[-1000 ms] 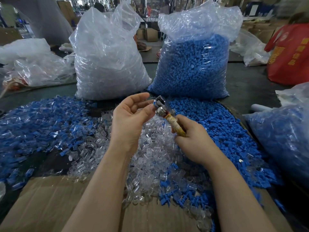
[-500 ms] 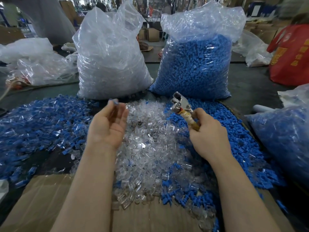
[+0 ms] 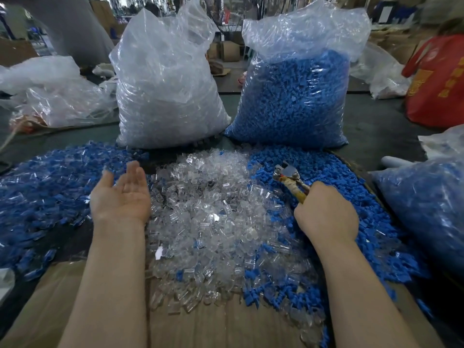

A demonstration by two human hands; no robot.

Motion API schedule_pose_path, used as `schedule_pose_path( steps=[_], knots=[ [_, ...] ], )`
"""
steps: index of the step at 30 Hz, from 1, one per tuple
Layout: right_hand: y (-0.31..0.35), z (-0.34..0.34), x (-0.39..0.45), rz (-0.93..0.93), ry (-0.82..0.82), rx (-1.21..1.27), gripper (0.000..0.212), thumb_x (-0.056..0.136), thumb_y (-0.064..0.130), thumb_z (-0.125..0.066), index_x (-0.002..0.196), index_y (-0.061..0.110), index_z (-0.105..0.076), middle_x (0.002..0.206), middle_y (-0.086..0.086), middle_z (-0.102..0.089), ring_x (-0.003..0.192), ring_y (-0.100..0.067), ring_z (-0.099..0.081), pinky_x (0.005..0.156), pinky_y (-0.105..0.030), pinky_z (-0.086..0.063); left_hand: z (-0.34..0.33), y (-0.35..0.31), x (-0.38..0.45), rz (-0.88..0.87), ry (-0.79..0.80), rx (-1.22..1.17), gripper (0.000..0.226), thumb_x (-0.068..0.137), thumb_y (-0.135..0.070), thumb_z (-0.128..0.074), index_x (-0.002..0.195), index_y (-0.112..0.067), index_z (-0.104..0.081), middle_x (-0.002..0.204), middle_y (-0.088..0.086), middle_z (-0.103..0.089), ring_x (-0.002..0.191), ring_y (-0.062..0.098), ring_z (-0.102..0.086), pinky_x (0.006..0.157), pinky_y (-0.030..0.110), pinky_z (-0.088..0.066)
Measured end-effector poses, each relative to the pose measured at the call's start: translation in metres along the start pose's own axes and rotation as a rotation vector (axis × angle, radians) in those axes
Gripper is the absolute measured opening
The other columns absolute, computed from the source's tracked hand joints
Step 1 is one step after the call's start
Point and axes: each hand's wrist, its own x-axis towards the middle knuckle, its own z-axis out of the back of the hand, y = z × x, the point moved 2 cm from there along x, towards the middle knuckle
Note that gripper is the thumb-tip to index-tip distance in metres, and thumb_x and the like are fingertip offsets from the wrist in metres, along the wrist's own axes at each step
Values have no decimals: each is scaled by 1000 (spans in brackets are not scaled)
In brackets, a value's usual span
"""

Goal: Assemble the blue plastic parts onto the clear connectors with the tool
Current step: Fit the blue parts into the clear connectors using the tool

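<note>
A heap of clear connectors (image 3: 216,217) lies in the middle of the table. Loose blue plastic parts (image 3: 334,177) are piled to its right. A spread of joined blue-and-clear pieces (image 3: 47,182) covers the left. My left hand (image 3: 120,194) hovers palm up at the edge of that left spread, fingers straight and holding nothing. My right hand (image 3: 326,212) grips the taped handle of a metal plier-like tool (image 3: 288,175), whose jaws point up and left over the blue parts.
Two tall plastic bags stand behind the heaps, one of clear connectors (image 3: 165,96) and one of blue parts (image 3: 293,96). Another bag of blue pieces (image 3: 426,204) sits at the right. Cardboard (image 3: 213,322) lies at the near edge. A red bag (image 3: 437,81) is at far right.
My hands have separated. The left hand swung left and opened over the spread of joined pieces, letting go of the piece it held. The right hand carried the tool down to the blue pile.
</note>
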Motion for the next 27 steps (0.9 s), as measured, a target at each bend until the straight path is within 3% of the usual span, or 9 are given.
schedule_pose_path(
  steps=[4, 7, 9, 12, 14, 16, 21, 24, 27],
  knots=[
    [2, 0, 0, 29, 16, -17, 26, 89, 28, -62, 106, 14, -48, 92, -5, -49, 59, -21, -39, 50, -32, -28, -13, 18, -10, -54, 185, 755, 11, 94, -19, -63, 102, -14, -69, 88, -3, -74, 76, 7, -68, 62, 20, -55],
    [4, -1, 0, 57, 16, -36, 22, 90, 28, -61, 103, 15, -49, 86, -1, -42, 57, -20, -39, 48, -31, -26, -17, 40, -24, -212, 352, 1395, 8, 89, -21, -69, 97, -24, -71, 90, -8, -72, 82, 6, -65, 70, 22, -47],
    [4, -2, 0, 78, 3, -44, 18, 90, 28, -60, 98, 17, -47, 82, 0, -40, 56, -18, -38, 48, -30, -26, -16, 56, -29, -316, 450, 1708, 15, 88, -24, -72, 103, -25, -70, 91, -13, -68, 81, 2, -62, 72, 20, -43],
    [4, -3, 1, 91, -19, -40, 18, 89, 29, -61, 93, 20, -46, 78, 2, -37, 53, -16, -35, 46, -29, -23, -13, 70, -28, -454, 427, 2066, 25, 92, -25, -67, 116, -24, -68, 103, -7, -69, 77, 4, -60, 68, 17, -43],
    [3, -3, 1, 93, -27, -29, 17, 89, 28, -60, 93, 20, -46, 77, 2, -38, 53, -16, -35, 46, -29, -22, -12, 73, -27, -484, 433, 2135, 23, 93, -24, -65, 115, -25, -69, 103, -8, -69, 71, -1, -56, 61, 14, -40],
    [2, -4, 1, 95, -41, -22, 18, 88, 28, -61, 91, 20, -44, 74, 2, -36, 53, -16, -34, 47, -29, -22, -13, 72, -27, -497, 435, 2147, 14, 92, -24, -67, 105, -29, -70, 88, -14, -64, 68, -5, -51, 55, 14, -35],
    [0, -2, 3, 51, -125, -3, 15, 88, 24, -61, 96, 18, -49, 72, 3, -36, 52, -17, -33, 47, -28, -21, -14, 69, -28, -564, 420, 2145, 2, 91, -29, -67, 92, -30, -68, 83, -12, -66, 73, 5, -60, 64, 28, -49],
    [-1, 0, 6, 45, -121, 55, 14, 86, 24, -61, 89, 18, -49, 69, 2, -40, 52, -17, -36, 46, -28, -24, -16, 67, -28, -609, 420, 2029, 5, 93, -31, -65, 89, -31, -69, 74, -16, -63, 60, 2, -56, 51, 23, -40],
    [1, -1, 6, 55, -27, 92, 18, 84, 28, -63, 79, 20, -48, 66, 0, -47, 54, -18, -42, 46, -27, -27, -16, 68, -26, -512, 429, 1805, 15, 94, -23, -63, 84, -32, -69, 72, -11, -66, 47, 2, -52, 43, 18, -38]
  ],
)
